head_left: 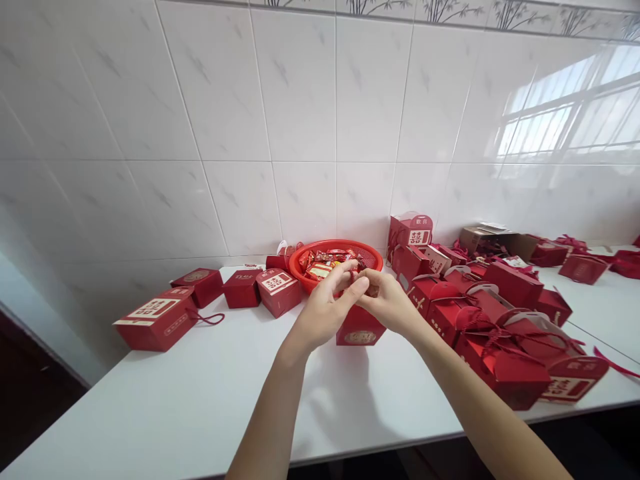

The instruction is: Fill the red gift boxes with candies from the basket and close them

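Observation:
A red gift box (361,328) with a gold round emblem on its front stands upright in front of me. My left hand (331,297) and my right hand (387,297) meet at its top, both with fingers bent inward and pinched. A bit of dark red shows between the fingertips; the exact part of the box they grip is mostly hidden. Just behind the hands sits a red plastic basket (373,257) filled with wrapped candies (320,268).
Several red boxes (160,320) stand on the left of the white table (225,393). A crowded group of red boxes with cords (505,363) fills the right side, near the front edge. An open brown carton (483,239) lies farther back, by the tiled wall (305,127).

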The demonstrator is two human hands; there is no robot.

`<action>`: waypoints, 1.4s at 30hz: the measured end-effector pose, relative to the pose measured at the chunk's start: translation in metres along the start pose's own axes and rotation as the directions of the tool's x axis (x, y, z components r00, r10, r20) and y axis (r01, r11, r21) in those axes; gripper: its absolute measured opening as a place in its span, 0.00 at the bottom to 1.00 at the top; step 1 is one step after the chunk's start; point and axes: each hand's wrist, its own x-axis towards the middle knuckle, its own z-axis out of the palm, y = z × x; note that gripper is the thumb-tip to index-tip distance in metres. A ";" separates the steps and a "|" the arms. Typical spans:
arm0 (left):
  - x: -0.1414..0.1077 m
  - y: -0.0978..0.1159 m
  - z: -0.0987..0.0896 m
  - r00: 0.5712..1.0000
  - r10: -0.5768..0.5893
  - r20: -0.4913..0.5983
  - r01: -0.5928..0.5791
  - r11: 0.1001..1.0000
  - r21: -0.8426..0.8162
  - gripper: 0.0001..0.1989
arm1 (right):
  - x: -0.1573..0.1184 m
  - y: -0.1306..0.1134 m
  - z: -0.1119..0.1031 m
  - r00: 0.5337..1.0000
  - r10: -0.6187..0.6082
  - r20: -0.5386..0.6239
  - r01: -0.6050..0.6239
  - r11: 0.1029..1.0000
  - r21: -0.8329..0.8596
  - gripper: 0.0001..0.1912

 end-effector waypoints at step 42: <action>-0.091 -0.121 0.102 0.967 0.071 0.243 -0.099 0.989 0.107 0.12 | 0.067 0.059 -0.175 0.708 -0.276 -0.650 -0.301 0.715 -0.631 0.14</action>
